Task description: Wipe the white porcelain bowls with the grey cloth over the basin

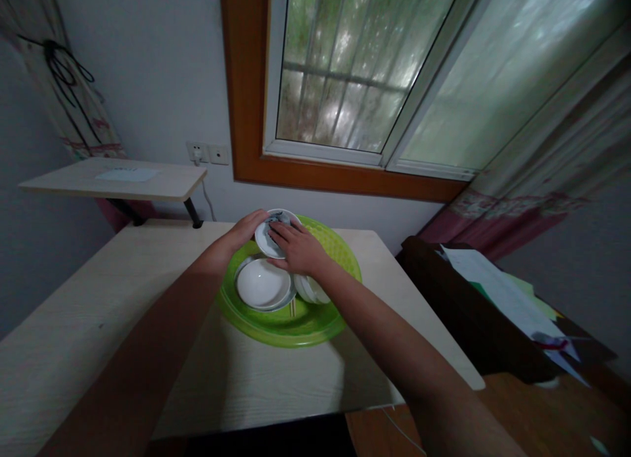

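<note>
My left hand (245, 228) grips the left rim of a small white bowl (265, 244), which is tilted over the back left of a round green tray (290, 338). My right hand (298, 248) reaches over the bowl's right side, with its fingers outstretched across the inside and its thumb near the lower rim. A grey patch with dark marks (279, 218) shows under those fingers; whether it is a cloth or a printed pattern I cannot tell. In front sits a white bowl (263, 283) stacked on other dishware. More white bowls (311, 290) stand partly hidden under my right wrist.
Chopsticks (292, 307) lie on the tray, their far ends hidden. The tray rests on a pale wooden table (197, 378). At the back left stands a raised shelf (118, 177) bearing a paper sheet. A dark cabinet (458, 312) with papers stands to the right, below the window.
</note>
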The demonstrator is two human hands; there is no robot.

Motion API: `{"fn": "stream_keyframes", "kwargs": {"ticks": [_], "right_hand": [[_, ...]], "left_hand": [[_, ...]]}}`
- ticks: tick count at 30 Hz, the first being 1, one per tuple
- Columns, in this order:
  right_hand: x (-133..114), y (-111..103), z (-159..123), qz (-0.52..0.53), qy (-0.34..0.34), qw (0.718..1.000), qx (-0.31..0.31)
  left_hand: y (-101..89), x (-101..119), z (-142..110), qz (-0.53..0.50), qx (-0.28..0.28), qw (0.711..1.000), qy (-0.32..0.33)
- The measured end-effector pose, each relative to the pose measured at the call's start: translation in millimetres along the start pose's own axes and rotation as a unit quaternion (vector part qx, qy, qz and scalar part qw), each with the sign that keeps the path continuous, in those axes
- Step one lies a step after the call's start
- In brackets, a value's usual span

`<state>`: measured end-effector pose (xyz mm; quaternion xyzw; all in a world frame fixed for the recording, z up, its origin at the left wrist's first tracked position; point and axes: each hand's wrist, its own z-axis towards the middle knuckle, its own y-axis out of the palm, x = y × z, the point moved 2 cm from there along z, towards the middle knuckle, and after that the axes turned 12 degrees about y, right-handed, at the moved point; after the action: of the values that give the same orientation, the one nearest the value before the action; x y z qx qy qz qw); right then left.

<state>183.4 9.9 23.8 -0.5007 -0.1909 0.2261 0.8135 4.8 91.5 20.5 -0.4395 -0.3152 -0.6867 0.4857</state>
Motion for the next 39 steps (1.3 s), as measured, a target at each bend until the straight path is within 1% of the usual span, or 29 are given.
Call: {"fn": "stream_keyframes", "kwargs": {"ticks": [2, 5, 9, 12, 14, 17, 21, 24, 27, 33, 36, 39], "right_hand": [[0, -3, 0, -0.015, 0.017, 1.000, 0.014], [0, -9, 1, -0.030, 0.049, 0.998, 0.018], [-4, -18, 2, -0.051, 0.073, 0.996, 0.015], [-6, -20, 2, -0.068, 0.075, 0.995, 0.011], [-7, -18, 2, -0.069, 0.069, 0.995, 0.004], [-8, -14, 3, -0.057, 0.050, 0.997, -0.012], [-10, -10, 1, -0.011, -0.021, 0.999, -0.044], [-10, -6, -1, 0.044, -0.059, 0.996, -0.053], [-9, -2, -3, 0.075, -0.066, 0.994, -0.045], [-9, 3, 0, 0.051, -0.035, 0.998, -0.030], [-9, 1, 1, 0.019, 0.001, 1.000, -0.020], [-9, -3, 1, -0.006, 0.043, 0.999, -0.019]], "left_hand": [[-3.3, -9, 7, 0.030, -0.001, 0.999, 0.026], [-8.1, -15, 9, 0.031, 0.016, 0.999, 0.037], [-9.1, -8, 5, 0.043, 0.028, 0.998, 0.039], [-8.5, -1, 4, 0.047, 0.052, 0.997, 0.031], [-8.5, -1, 4, 0.037, 0.060, 0.997, 0.021], [-9.2, -2, 4, 0.022, 0.056, 0.998, 0.002], [-10.2, -2, 1, 0.033, 0.051, 0.998, 0.006], [-9.7, -3, 1, 0.041, 0.030, 0.999, -0.001], [-9.5, -8, 3, 0.063, 0.013, 0.998, 0.008], [-7.5, -9, 3, 0.087, -0.002, 0.995, 0.047], [-6.6, -7, 4, 0.111, -0.013, 0.993, 0.050], [-5.6, -9, 7, 0.131, -0.042, 0.988, 0.064]]}}
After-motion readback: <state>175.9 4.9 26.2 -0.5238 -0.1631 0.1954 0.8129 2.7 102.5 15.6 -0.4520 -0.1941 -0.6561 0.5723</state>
